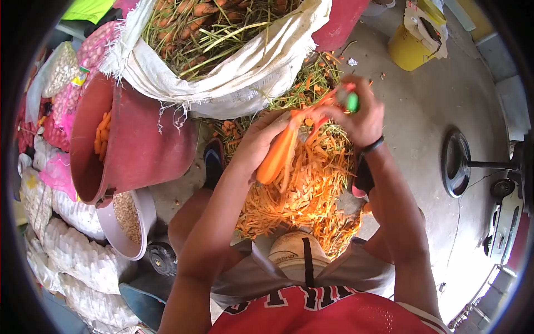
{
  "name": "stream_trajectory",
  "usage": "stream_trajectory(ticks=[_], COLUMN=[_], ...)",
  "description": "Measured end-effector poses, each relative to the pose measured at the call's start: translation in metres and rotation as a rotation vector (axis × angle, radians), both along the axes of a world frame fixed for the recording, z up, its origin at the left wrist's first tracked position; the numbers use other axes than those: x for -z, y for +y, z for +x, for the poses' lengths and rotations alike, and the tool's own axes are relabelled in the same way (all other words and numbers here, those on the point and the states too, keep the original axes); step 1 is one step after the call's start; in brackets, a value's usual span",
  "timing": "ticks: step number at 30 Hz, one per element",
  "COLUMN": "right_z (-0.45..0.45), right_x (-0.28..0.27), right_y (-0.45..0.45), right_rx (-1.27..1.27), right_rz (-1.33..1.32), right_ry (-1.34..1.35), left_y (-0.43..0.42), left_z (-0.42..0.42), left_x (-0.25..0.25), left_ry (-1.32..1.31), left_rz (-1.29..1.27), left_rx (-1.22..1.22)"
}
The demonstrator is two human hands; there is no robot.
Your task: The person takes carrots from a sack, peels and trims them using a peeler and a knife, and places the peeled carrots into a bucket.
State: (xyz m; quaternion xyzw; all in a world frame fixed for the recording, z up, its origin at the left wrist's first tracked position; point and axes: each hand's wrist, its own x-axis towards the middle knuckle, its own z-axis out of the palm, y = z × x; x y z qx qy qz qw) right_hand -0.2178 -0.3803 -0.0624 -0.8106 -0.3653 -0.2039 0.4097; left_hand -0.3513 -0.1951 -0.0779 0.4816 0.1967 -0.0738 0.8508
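Note:
My left hand (260,139) is closed around a peeled, bright orange carrot (276,158), its thick end pointing down toward me. At the carrot's upper end, my right hand (364,114) grips a peeler (352,102) with green and red parts; motion blurs it, and the fingers hide much of it. Strips of peel hang beside the carrot. Below both hands lies a large heap of orange carrot peelings (306,189) on the floor, mixed with green stalks at its far side.
A white woven sack (222,94) of unpeeled carrots and stalks stands ahead. To the left are a red tub (150,145) with peeled carrots and a pale basin (146,222). Bulging sacks (83,250) line the left. A yellow bucket (406,50) stands far right.

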Motion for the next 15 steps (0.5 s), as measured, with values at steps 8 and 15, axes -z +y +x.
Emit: stream_trajectory(ticks=[8, 15], right_z=[-0.05, 0.02], right_x=[-0.014, -0.004], right_y=[0.016, -0.014], right_rx=[-0.363, 0.262], right_rz=[-0.068, -0.113], right_ry=[-0.002, 0.196], left_y=[0.002, 0.001], left_z=[0.008, -0.003], left_x=[-0.009, -0.011], left_ry=[0.039, -0.022], left_rz=[-0.245, -0.133], left_rx=[-0.093, 0.113])
